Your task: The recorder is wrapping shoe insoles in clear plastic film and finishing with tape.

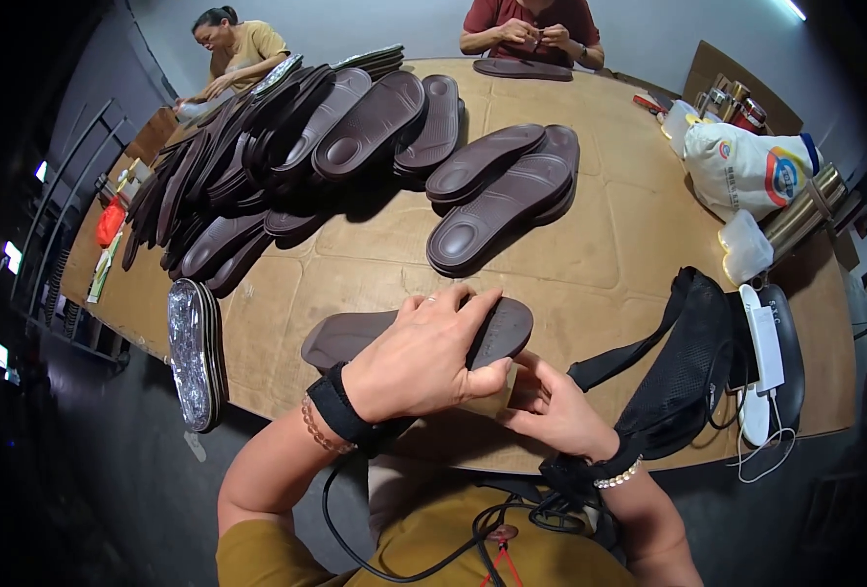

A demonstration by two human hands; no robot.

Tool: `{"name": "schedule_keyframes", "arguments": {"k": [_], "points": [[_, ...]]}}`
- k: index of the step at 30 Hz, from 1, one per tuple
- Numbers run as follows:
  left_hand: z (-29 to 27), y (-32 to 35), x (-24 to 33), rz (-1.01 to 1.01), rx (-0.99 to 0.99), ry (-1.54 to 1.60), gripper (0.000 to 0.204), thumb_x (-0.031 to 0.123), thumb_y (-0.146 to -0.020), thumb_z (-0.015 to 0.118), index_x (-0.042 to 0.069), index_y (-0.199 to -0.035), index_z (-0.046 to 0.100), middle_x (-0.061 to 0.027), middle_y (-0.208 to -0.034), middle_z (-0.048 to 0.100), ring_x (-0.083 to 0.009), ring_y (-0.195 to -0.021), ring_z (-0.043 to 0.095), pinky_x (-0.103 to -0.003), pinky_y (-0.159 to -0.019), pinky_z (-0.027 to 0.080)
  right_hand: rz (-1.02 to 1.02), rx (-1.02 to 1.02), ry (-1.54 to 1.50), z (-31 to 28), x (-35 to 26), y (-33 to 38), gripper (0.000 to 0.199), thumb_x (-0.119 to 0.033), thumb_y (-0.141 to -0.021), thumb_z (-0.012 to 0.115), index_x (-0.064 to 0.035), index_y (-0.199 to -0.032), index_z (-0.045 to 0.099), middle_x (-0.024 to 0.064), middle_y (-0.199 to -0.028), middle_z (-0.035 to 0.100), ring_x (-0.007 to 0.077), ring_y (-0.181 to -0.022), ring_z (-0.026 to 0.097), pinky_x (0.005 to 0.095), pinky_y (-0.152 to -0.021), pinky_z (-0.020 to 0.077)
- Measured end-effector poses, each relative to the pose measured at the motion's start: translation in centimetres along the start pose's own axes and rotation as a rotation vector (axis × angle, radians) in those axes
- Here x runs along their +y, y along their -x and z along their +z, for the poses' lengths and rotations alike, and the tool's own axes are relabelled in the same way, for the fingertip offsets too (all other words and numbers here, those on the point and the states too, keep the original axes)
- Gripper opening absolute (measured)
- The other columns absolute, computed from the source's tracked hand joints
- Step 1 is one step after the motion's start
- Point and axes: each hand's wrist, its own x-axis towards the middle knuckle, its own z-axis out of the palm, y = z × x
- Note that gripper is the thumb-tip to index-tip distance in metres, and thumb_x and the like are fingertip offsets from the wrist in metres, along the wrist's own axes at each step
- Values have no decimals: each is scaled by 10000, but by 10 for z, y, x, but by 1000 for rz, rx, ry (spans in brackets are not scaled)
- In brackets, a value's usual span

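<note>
Left hand [423, 357] fingers clasp over the brown insole [355, 333]; right hand [551, 406] fingers pinch a tan block [497, 396] beneath it.

Matt brown rubbery sole [355, 333] on rough cardboard-covered table [590, 264].

Dark brown insole [355, 336], tan table [590, 264], black pouch [688, 367], silver foil stack [191, 354]

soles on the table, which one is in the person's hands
The dark brown sole at the near table edge: the left hand presses on top, the right hand grips beneath. All others lie untouched farther back.
</note>
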Motion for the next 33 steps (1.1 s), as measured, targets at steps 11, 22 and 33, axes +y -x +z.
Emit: {"name": "schedule_keyframes", "arguments": {"k": [11, 22, 33], "points": [[-23, 14, 1, 67, 15, 220, 805, 401, -901, 664, 3, -1567, 449, -272, -1490, 532, -451, -1347, 542, -470, -1149, 430, -666, 568, 603, -2, -34, -1, 776, -46, -694, 671, 10, -1456, 537, 218, -1319, 595, 349, -1214, 641, 398, -1037, 524], [-30, 22, 3, 63, -10, 389, 812, 434, -928, 649, -11, -1575, 441, -252, -1526, 524, -395, -1412, 524, -443, -1190, 397, -736, 479, 345, 11, -76, 12, 524, -223, -739, 611, -8, -1194, 756, 216, -1164, 655, 277, -1008, 683, 364, -933, 541], [-38, 19, 2, 53, -132, 440, 805, 435, -939, 652, 11, -1589, 437, -243, -1514, 535, -375, -1405, 539, -429, -1178, 415, -765, 681, 790, 10, -90, 17, 410, -141, -667, 964, -60, -1037, 806, 143, -1055, 645, 243, -893, 688, 335, -760, 569]]}}
